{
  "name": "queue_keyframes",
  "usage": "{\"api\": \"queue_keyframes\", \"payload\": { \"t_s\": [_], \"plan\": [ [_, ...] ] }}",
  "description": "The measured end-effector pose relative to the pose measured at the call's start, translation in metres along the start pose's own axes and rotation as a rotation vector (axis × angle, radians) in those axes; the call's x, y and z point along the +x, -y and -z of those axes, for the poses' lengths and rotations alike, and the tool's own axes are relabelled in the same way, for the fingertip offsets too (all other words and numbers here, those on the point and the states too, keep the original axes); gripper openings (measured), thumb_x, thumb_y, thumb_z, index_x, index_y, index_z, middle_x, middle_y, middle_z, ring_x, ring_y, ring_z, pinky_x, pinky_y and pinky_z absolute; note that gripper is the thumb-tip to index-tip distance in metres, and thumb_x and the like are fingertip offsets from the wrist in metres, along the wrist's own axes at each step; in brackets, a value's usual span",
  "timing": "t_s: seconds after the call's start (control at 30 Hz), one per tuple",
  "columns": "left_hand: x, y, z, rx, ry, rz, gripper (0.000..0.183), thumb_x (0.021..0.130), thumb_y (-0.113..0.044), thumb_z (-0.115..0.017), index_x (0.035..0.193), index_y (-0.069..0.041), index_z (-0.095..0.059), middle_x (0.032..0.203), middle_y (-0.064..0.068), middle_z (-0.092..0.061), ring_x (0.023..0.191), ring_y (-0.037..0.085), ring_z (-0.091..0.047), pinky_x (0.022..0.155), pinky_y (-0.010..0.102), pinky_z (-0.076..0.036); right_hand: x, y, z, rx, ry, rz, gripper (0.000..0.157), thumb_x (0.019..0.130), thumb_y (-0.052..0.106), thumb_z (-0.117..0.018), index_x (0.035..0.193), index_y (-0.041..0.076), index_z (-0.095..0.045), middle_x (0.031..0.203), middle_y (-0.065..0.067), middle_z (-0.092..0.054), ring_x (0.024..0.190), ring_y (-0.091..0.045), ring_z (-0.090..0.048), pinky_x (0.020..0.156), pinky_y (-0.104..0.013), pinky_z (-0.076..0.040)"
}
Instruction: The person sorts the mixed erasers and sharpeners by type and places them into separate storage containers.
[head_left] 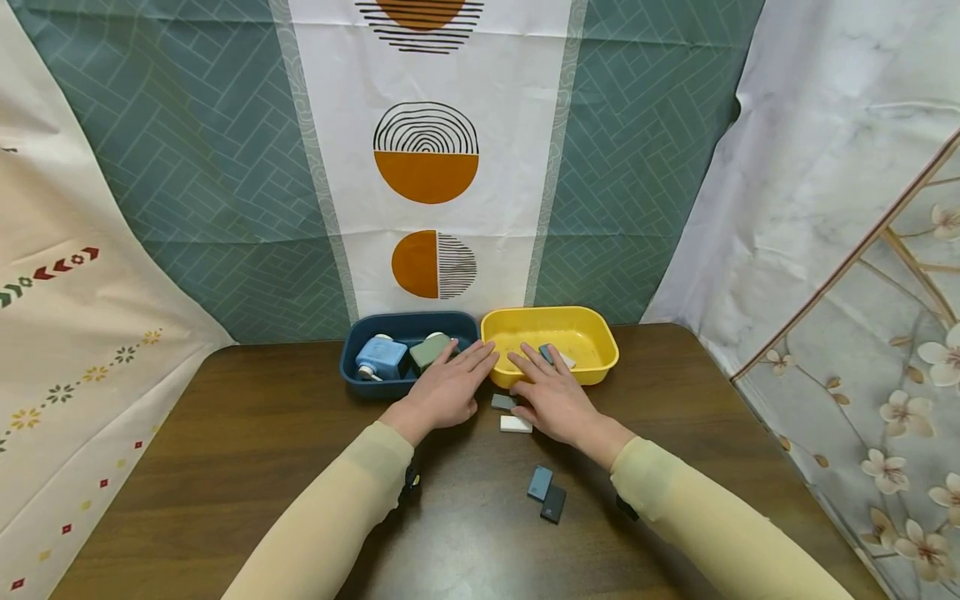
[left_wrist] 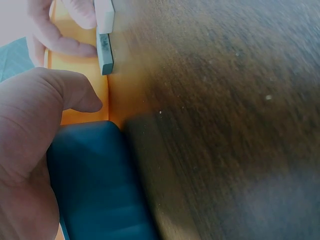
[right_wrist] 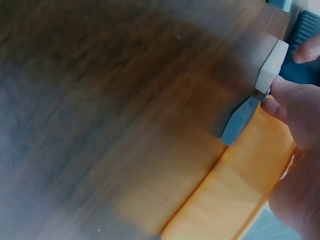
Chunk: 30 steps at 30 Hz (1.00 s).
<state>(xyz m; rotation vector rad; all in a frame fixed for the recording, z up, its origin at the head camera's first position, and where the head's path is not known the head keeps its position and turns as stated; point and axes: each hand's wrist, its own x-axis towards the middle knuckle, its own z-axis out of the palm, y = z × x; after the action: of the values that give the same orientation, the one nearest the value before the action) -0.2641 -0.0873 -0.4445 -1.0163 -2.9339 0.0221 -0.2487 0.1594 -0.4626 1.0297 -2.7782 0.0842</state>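
Left hand (head_left: 447,387) straight-fingered by the blue bin (head_left: 373,389), right hand (head_left: 558,402) spread at the yellow bin (head_left: 602,374), neither visibly gripping anything; two blocks (head_left: 545,354) show inside the latter, four more on the table (head_left: 262,458), so work judged partway, those four apparently left.

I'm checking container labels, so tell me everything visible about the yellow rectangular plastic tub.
The yellow rectangular tub looks plastic: open on top, rounded corners, shiny floor. It stands upright on the brown wooden table, beside the navy rectangular plastic tub. A small blue block and small white block lie inside, partly hidden. The right grip, a bare hand, reaches over its near side; whether it touches is unclear.
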Motion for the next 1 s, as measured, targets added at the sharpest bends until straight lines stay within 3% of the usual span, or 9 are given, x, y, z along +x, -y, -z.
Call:
{"api": "queue_keyframes", "payload": {
  "t_s": [0.5, 1.0],
  "plan": [
    [0.005, 0.006, -0.009, -0.038, 0.002, -0.011, 0.088, 0.102, -0.018, -0.075, 0.176, -0.014, -0.029, 0.184, 0.003, -0.018, 0.17, 0.022, -0.013, 0.136, 0.053, -0.001, 0.005, 0.002, -0.001, -0.015, -0.023, -0.001, 0.024, 0.099, 0.032, -0.086, 0.115, 0.014, -0.087, 0.171, -0.015, -0.047, 0.167, -0.036, -0.023, 0.134, -0.064, -0.012],
    [0.002, 0.003, -0.006, -0.02, -0.007, -0.003, 0.086, 0.103, -0.019, -0.075, 0.176, -0.014, -0.029, 0.184, 0.003, -0.019, 0.17, 0.021, -0.014, 0.137, 0.053, -0.003, -0.009, 0.001, 0.005, 0.014, -0.093, 0.019, 0.021, 0.097, 0.025, -0.088, 0.112, 0.01, -0.084, 0.169, -0.018, -0.049, 0.166, -0.038, -0.028, 0.134, -0.063, -0.015]
  ]
}}
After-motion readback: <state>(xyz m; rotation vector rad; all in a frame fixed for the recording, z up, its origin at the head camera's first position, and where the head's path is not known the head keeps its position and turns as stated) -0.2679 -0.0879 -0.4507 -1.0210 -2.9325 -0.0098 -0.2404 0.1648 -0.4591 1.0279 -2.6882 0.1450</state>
